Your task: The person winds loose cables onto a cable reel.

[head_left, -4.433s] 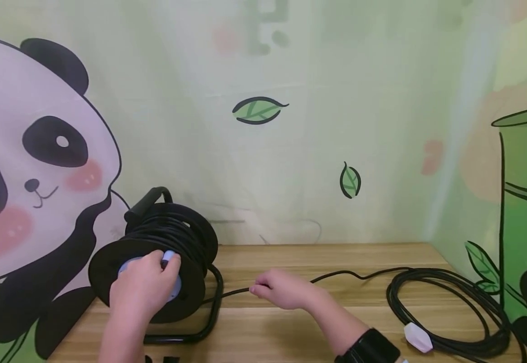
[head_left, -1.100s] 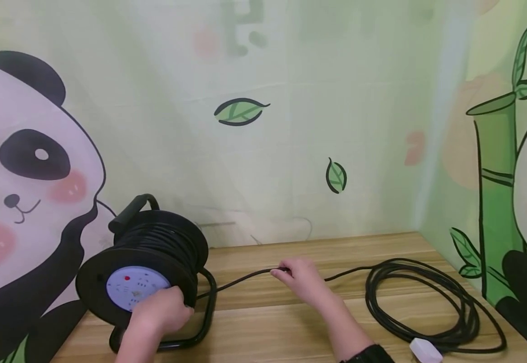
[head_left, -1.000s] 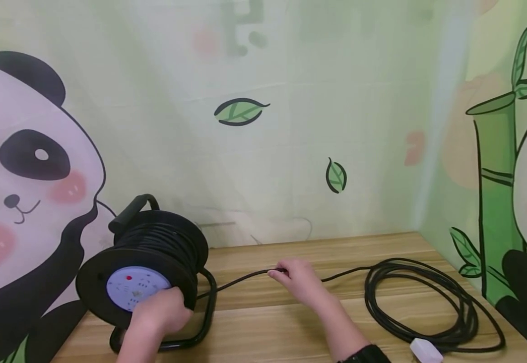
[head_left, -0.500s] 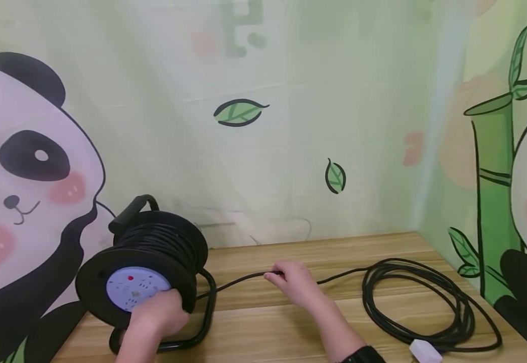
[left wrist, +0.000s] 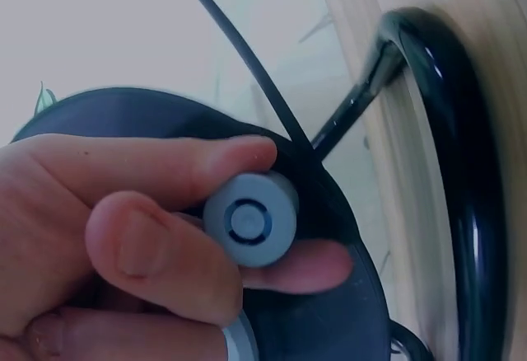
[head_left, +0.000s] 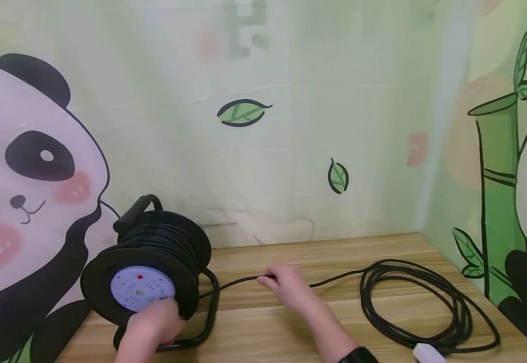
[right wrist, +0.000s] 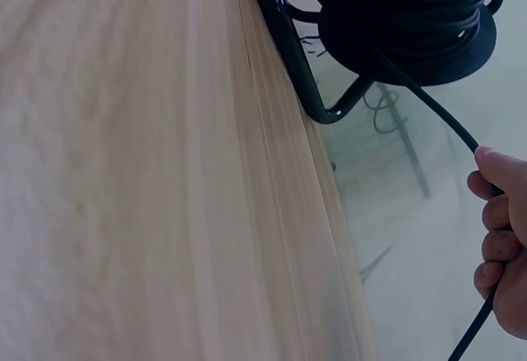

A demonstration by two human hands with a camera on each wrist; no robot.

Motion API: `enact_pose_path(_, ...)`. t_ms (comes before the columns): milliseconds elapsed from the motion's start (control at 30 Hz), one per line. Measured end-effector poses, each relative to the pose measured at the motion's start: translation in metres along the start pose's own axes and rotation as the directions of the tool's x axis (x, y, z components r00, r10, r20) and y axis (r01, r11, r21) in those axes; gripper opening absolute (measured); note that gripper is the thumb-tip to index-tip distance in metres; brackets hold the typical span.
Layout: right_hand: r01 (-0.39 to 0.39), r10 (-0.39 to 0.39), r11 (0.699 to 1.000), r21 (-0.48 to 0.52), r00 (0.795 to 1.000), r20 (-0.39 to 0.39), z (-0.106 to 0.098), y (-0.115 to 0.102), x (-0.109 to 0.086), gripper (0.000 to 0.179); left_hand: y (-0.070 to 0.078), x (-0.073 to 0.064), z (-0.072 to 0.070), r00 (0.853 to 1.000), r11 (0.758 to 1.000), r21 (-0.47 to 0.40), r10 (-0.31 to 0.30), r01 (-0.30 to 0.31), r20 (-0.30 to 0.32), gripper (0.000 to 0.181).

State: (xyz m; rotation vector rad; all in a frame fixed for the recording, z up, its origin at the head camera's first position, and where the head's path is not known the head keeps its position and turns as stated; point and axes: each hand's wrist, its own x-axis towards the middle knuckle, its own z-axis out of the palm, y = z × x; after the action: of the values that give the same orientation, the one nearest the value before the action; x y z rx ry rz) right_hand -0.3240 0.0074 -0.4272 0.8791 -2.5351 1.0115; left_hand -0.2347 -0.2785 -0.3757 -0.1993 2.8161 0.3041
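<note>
A black cable reel (head_left: 109, 252) stands at the left of the table, wound with black cable. Its front disc carries a pale blue socket panel (head_left: 129, 290) with a red button. My left hand (head_left: 156, 320) is at the disc's lower edge. In the left wrist view its thumb and fingers hold a round grey crank knob (left wrist: 251, 221). To the right, my right hand (head_left: 290, 288) grips the black cable (head_left: 241, 280) running from the reel, fingers curled round it. Beyond that hand the cable leads to a loose coil (head_left: 372, 307) on the table.
The reel's black tube frame (head_left: 213, 307) rests on the wooden table (head_left: 263, 333). A white plug (head_left: 428, 353) lies at the near side of the coil. Behind the table hangs a green backdrop (head_left: 290, 151) printed with pandas and leaves.
My left hand has gone from the disc's upper part down to its lower edge, and the panel has turned. Over the last second my right hand slid left toward the reel with the cable.
</note>
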Motion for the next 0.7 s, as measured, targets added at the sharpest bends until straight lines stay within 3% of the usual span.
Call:
enact_pose_path(300, -0.045, 0.045, 0.999, 0.006, 0.997, 0.057, 0.011, -0.014, 0.006, 0.022, -0.021, -0.002, 0.003, 0.998, 0.994, -0.086, 0.066, -0.064, 0.017, 0.024)
enact_pose_path(533, -0.039, 0.045, 0.997, -0.071, 0.996, 0.081, 0.018, -0.021, 0.018, 0.023, -0.033, 0.002, 0.005, 0.994, 0.989, -0.103, 0.107, -0.108, -0.014, 0.024)
enact_pose_path(700, -0.031, 0.041, 0.995, -0.097, 0.994, 0.106, 0.024, -0.026, 0.023, 0.023, -0.044, 0.003, 0.004, 0.993, 0.986, -0.125, 0.116, -0.115, 0.006, 0.028)
